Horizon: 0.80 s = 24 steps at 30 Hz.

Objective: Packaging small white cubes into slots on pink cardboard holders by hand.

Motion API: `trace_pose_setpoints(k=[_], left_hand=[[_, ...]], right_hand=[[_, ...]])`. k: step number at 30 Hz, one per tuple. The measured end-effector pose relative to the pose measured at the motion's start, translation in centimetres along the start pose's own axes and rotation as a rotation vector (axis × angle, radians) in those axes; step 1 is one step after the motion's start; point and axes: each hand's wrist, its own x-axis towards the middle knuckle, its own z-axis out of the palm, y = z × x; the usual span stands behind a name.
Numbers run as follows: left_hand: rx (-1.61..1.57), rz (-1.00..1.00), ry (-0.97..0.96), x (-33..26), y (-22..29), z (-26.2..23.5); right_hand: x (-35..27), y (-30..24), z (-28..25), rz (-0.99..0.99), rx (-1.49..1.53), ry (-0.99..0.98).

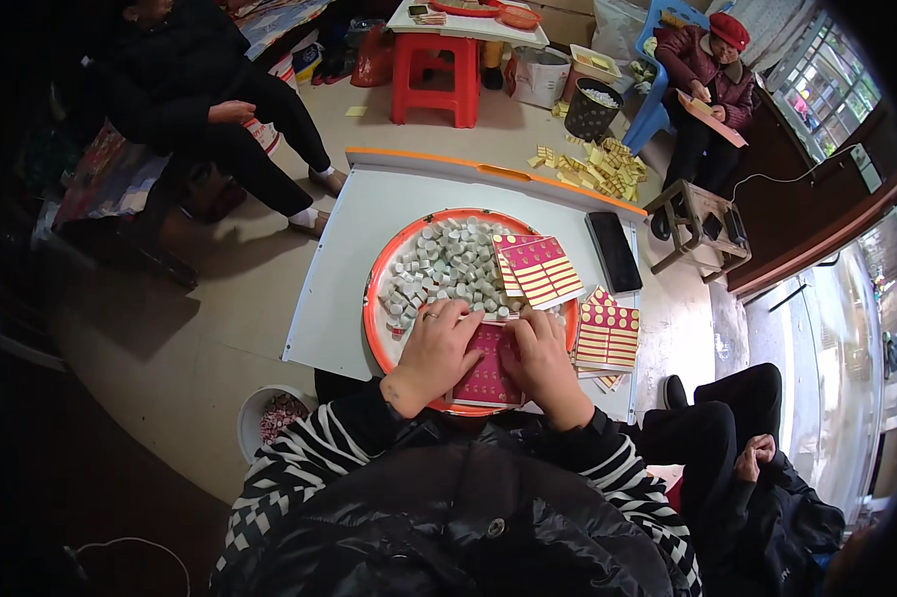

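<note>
A magenta sticker sheet lies over the near rim of a round orange-rimmed tray. My left hand holds the sheet's left side, fingers bent toward its far edge. On the right side, my right hand grips it with curled fingers, thumb over the printed face. Whether a small piece sits under the fingertips is hidden. Many small white caps fill the tray beyond my hands. More magenta and yellow sheets rest on the tray's far right, and another stack of sheets lies beside the tray.
The tray stands on a white board with an orange far edge. A black phone lies at its right. Below left is a white bucket. Yellow pieces litter the floor near a red stool. Other people sit around.
</note>
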Motion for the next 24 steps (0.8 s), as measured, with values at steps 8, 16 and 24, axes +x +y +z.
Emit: trace_pose_setpoints(k=[8,16,24], left_hand=[[-0.132,-0.048,-0.036,0.2,-0.9,0.7],[-0.344,-0.105,0.041,0.2,-0.8,0.0],[-0.099,0.001,-0.056,-0.4,-0.6,0.8]], right_hand=[[-0.4,0.4,0.4,0.102,0.319,0.045],[-0.6,0.4,0.1,0.157,0.319,0.075],[-0.7,0.4,0.9,0.016,-0.015,0.094]])
